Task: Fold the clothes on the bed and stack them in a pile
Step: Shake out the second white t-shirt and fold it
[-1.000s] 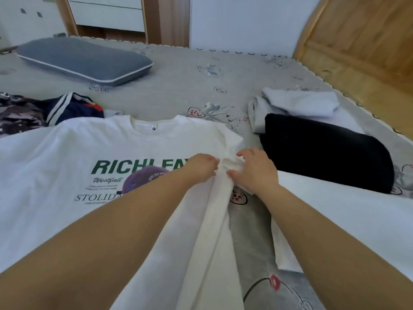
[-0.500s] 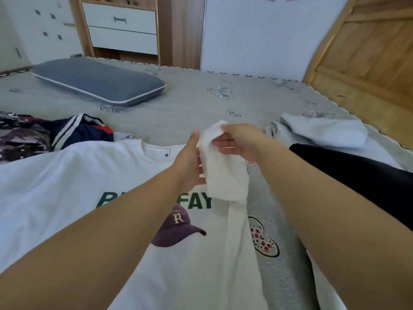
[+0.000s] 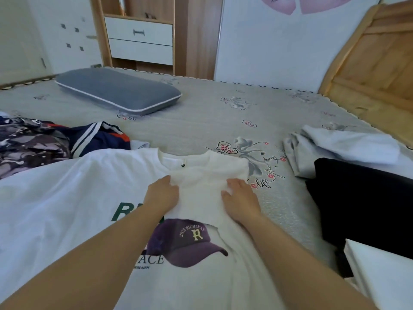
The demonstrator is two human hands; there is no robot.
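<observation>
White tee (image 3: 67,198) is spread face up across the lower left and middle of the frame, collar pointing up toward the middle. Its right sleeve (image 3: 201,193) is folded over onto the chest, covering part of the green lettering, with the purple cap print just below it.

My left hand (image 3: 162,196) sits on the left edge of that folded sleeve. Fingers look curled down into the fabric, but I can't tell if it's really pinching or just pressing. My right hand (image 3: 240,201) lies on the right side of the sleeve, fingers fairly straight and spread, flat on the cloth, not holding anything as far as I can see.

Other laundry on the bed (image 3: 201,113): a camo piece (image 3: 26,144) at the left edge, a navy top (image 3: 98,137) with white stripes just beside it, both touching the tee's upper edge. On the right, a black garment (image 3: 362,202) with a light grey one (image 3: 339,148) above it, plus something white (image 3: 384,271) in the lower right corner. Grey pillow (image 3: 116,90) upper left, well apart from the clothes.
</observation>
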